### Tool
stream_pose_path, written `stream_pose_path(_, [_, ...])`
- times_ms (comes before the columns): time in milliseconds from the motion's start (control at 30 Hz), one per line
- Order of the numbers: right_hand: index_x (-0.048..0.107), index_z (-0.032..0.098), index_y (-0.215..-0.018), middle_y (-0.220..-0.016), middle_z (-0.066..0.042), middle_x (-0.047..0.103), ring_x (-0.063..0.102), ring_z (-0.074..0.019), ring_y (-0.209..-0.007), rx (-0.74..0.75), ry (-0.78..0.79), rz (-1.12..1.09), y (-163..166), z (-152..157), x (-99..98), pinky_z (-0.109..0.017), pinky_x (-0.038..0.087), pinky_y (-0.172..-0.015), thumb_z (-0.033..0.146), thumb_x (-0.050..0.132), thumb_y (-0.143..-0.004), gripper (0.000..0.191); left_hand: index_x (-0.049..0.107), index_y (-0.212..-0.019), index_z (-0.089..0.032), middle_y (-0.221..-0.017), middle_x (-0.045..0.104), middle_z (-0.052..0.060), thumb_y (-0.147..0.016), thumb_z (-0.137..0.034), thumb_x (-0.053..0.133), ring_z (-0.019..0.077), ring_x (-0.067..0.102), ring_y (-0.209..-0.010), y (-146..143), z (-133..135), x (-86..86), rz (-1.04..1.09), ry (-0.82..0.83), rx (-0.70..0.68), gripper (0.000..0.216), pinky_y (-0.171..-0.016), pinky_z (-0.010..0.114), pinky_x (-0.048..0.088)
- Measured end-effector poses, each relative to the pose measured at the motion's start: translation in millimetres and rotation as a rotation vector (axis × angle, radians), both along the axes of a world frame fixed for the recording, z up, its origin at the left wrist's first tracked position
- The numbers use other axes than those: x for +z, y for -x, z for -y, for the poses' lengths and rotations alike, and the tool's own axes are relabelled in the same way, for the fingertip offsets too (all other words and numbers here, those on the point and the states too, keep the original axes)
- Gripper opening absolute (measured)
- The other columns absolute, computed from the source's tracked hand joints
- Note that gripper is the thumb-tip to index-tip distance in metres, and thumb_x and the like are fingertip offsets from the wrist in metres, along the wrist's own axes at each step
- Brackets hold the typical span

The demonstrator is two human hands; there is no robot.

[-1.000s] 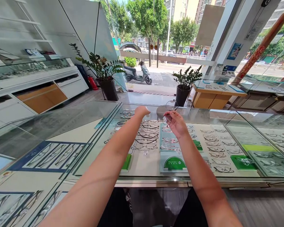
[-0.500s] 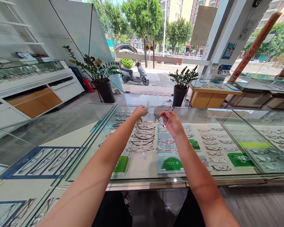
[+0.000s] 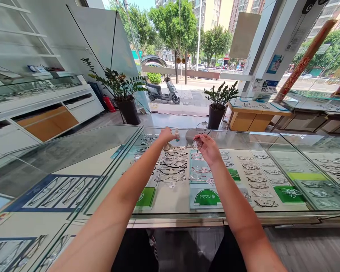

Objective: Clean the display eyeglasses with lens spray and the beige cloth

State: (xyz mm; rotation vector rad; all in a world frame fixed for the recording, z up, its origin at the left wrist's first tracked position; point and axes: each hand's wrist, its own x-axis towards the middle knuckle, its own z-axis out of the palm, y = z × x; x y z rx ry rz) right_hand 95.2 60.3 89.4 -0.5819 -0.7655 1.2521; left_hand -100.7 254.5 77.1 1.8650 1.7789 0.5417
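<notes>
My right hand [image 3: 209,148] is over the glass counter [image 3: 107,151], closed on a pair of thin-rimmed round glasses [image 3: 200,133]. It pinches them at one lens, and the other lens sticks up above the fingers. My left hand [image 3: 166,135] reaches out to the counter's far side, its fingers loosely curled and holding nothing. A small clear dropper bottle [image 3: 177,134] stands upright on the glass just off its fingertips. Under the glass, below both hands, lie rows of spectacle frames [image 3: 172,164].
Green brand signs [image 3: 207,197] sit inside the case. More glass cases extend left and right. Two potted plants [image 3: 217,105] stand beyond the counter, by the shop front. White shelving [image 3: 39,98] lines the left wall. A scooter [image 3: 161,90] is parked outside.
My left hand lifted the small bottle half a second ago. The bottle now stands on the glass beside its fingers. My right hand has kept the glasses in much the same place.
</notes>
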Motion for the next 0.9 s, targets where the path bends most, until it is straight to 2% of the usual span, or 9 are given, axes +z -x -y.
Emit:
stream_pose_path(100, [0.082,0.023,-0.088,-0.095,-0.003,0.085,0.077,-0.0158,-0.093,-0.022,0.018,-0.012,0.2,2.3,0.8,-0.024,0.061,-0.078,0.037,0.100,-0.075,0.026,0.045,-0.129,-0.014,-0.148,0.050,0.030,-0.085,-0.031,0.083,0.0401,0.066,-0.123,12.1,16.1,28.5,0.082,-0.052,0.120,0.061,-0.092,0.044,0.056])
stream_pose_path(200, [0.081,0.023,-0.086,-0.094,-0.002,0.084,0.076,-0.0155,-0.091,-0.064,0.002,-0.023,0.9,6.1,8.3,-0.025,0.062,-0.079,0.036,0.099,-0.074,0.025,0.040,-0.131,-0.018,-0.124,0.064,0.019,-0.091,-0.025,0.066,0.0325,0.071,-0.102,25.3,40.0,62.1,0.205,-0.081,0.134,0.048,-0.077,0.040,0.057])
stream_pose_path(300, [0.080,0.024,-0.085,-0.093,-0.001,0.083,0.076,-0.0152,-0.090,-0.073,-0.027,-0.037,2.6,8.4,26.4,-0.025,0.063,-0.079,0.035,0.100,-0.073,0.025,0.041,-0.126,-0.026,-0.089,0.065,0.001,-0.091,-0.026,0.064,0.0194,0.065,-0.067,35.9,74.6,96.0,0.390,-0.048,-0.018,0.042,-0.065,0.033,0.055])
stream_pose_path(333, [0.080,0.025,-0.085,-0.093,0.000,0.083,0.076,-0.0148,-0.089,-0.059,-0.036,-0.041,3.6,9.0,35.3,-0.025,0.064,-0.079,0.036,0.100,-0.073,0.026,0.041,-0.126,-0.027,-0.087,0.065,-0.001,-0.089,-0.027,0.067,0.0173,0.064,-0.064,38.1,87.3,106.2,0.571,-0.007,-0.142,0.046,-0.064,0.031,0.055])
stream_pose_path(400, [0.080,0.025,-0.086,-0.095,0.000,0.083,0.077,-0.0143,-0.091,-0.016,-0.065,-0.038,6.6,10.7,56.7,-0.026,0.064,-0.083,0.037,0.100,-0.073,0.027,0.043,-0.122,-0.026,-0.088,0.068,-0.002,-0.080,-0.030,0.079,0.0160,0.067,-0.065,39.7,111.2,123.3,0.835,0.039,-0.342,0.055,-0.067,0.031,0.056])
stream_pose_path(467, [0.080,0.025,-0.088,-0.097,0.000,0.083,0.077,-0.0151,-0.096,0.008,-0.120,-0.010,10.8,14.0,80.0,-0.028,0.065,-0.091,0.039,0.098,-0.077,0.024,0.052,-0.115,-0.023,-0.093,0.072,0.002,-0.074,-0.031,0.086,0.0159,0.070,-0.073,37.9,130.1,135.1,0.954,-0.014,-0.477,0.054,-0.072,0.031,0.058])
stream_pose_path(567, [0.079,0.027,-0.089,-0.100,0.000,0.083,0.078,-0.0174,-0.105,-0.002,-0.202,0.048,18.1,21.1,108.9,-0.034,0.062,-0.103,0.039,0.091,-0.087,0.017,0.065,-0.104,-0.018,-0.097,0.076,0.006,-0.076,-0.036,0.090,0.0166,0.071,-0.083,30.9,147.1,143.0,0.988,-0.141,-0.557,0.041,-0.080,0.032,0.060])
stream_pose_path(633, [0.078,0.028,-0.089,-0.101,0.001,0.083,0.078,-0.0189,-0.110,-0.009,-0.222,0.064,22.0,25.7,119.4,-0.037,0.062,-0.106,0.040,0.089,-0.089,0.016,0.069,-0.099,-0.017,-0.095,0.076,0.006,-0.078,-0.041,0.090,0.0172,0.071,-0.084,25.5,153.2,143.1,0.986,-0.201,-0.573,0.037,-0.082,0.032,0.059])
stream_pose_path(900, [0.075,0.028,-0.087,-0.102,-0.001,0.081,0.075,-0.0221,-0.118,0.005,-0.196,0.124,25.4,34.5,117.0,-0.033,0.064,-0.086,0.039,0.090,-0.087,0.018,0.070,-0.101,-0.019,-0.089,0.070,0.003,-0.086,-0.058,0.083,0.0133,0.058,-0.070,10.5,163.1,132.1,0.919,-0.259,-0.509,0.044,-0.062,0.025,0.044])
